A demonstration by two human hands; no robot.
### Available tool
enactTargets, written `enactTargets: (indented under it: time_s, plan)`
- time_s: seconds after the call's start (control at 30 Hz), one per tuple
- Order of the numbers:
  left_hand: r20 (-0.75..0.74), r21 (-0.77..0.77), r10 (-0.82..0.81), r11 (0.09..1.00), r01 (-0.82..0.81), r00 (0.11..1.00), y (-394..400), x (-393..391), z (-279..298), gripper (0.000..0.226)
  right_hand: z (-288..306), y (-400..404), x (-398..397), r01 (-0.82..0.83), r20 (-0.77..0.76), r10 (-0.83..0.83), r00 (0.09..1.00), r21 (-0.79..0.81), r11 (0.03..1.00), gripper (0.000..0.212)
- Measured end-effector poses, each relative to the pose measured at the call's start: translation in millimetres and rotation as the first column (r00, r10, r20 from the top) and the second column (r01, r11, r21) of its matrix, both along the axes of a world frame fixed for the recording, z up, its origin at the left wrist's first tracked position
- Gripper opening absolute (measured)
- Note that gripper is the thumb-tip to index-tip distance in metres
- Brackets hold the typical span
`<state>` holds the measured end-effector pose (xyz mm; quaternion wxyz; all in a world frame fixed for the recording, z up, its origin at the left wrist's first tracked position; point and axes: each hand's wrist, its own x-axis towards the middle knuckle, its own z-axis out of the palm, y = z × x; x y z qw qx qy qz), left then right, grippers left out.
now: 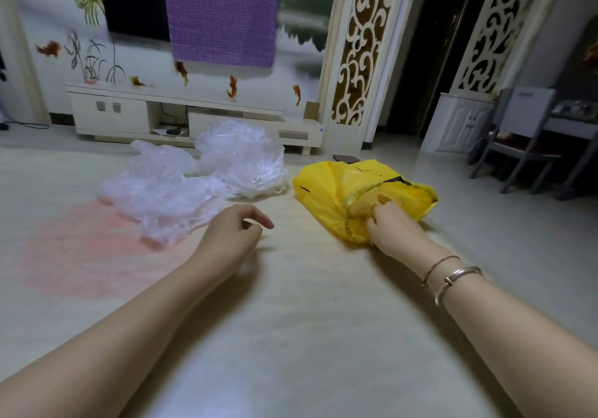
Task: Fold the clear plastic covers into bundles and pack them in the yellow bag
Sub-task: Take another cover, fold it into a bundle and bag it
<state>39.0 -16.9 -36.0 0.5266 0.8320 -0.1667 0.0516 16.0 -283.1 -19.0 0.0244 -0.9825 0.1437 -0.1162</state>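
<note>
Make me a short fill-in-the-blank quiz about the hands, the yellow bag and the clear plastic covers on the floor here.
1. The right hand grips the mouth of the ____ bag.
2. The clear plastic covers lie to the ____ of that bag.
3. The left hand holds ____.
4. Two bracelets sit on the ____ wrist.

Missing words: yellow; left; nothing; right

left arm [136, 314]: bare to the frame edge, no sleeve showing | left hand [231, 234]: bare, no ring or glove | right arm [504, 327]: bare, no sleeve showing | right hand [393, 228]: bare | right wrist: thin bangle [440, 265], rose-gold tone, beside a wider silver-toned bangle [458, 280]
</note>
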Motion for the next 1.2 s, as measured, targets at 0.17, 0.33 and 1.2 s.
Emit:
enactTargets:
  time_s: [0.17, 0.33, 1.2]
  plan:
    - [0.137, 0.108, 0.067, 0.991, -0.082, 0.988, 17.2, -0.2, -4.3, 0.026, 20.2, 13.2, -33.9, -0.048, 0.106, 0.055, 0.993, -0.066, 0.997, 0.027]
    - [0.369, 0.425, 0.269, 0.802, -0.419, 0.890, 48.6, 5.2, -9.4, 0.040, 27.6, 65.5, -52.3, -0.153, 0.114, 0.153, 0.982, -0.008, 0.988, 0.022]
    - [0.064, -0.382, -0.231, 0.893, 0.238, 0.971, 8.3, -56.1, 11.9, 0.016, 15.8, 120.1, -70.7, -0.240, 0.258, 0.119, 0.959, 0.960, -0.141, 0.017]
